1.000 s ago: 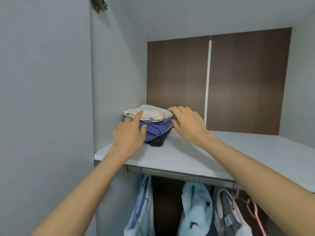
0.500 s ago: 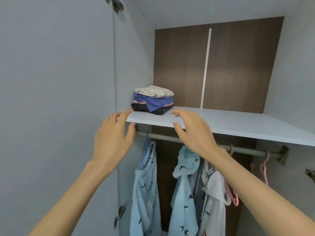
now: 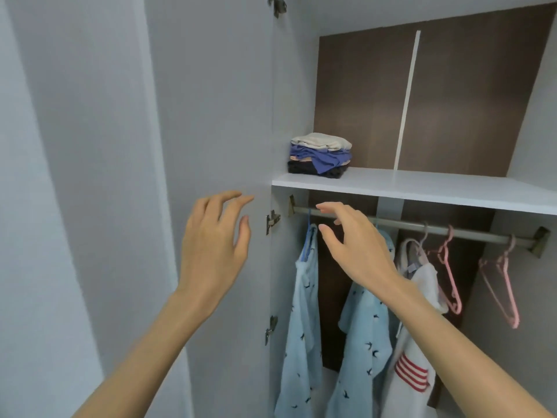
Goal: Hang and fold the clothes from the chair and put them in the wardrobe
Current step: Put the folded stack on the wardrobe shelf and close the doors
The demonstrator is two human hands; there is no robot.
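Head view: my left hand and right hand hover empty, fingers loose, lower than the shelf where the folded stack sits by the left wall; I'd lower them without snagging the hung shirts

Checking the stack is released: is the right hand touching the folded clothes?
Apart. Head view: right hand hangs below the shelf, folded clothes lie above it.
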